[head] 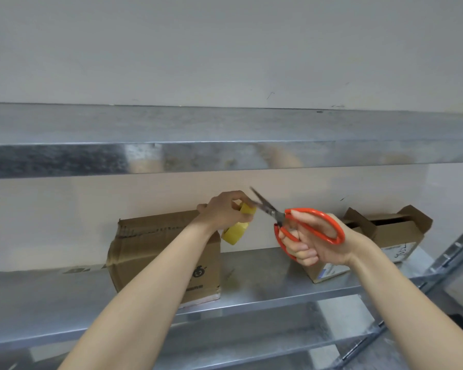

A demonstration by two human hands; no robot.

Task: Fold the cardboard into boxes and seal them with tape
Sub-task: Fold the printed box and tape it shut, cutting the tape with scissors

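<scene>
Head view: galvanised metal shelf (265,284) of a rack set against a pale wall (225,49), with an upper shelf (225,156) above it. At left on the lower shelf stands a closed cardboard box (150,244). At right, well apart, stands a second box (401,231) with its top flaps raised; its interior is dark and the contents cannot be told. The left hand (222,209), before the closed box's top edge, has its fingers pinching a yellow tape roll (235,232) that hangs just below them. The right hand (313,241) has its fingers curled through the handles of red-handled scissors (278,216), blades parted and pointing at the tape.
</scene>
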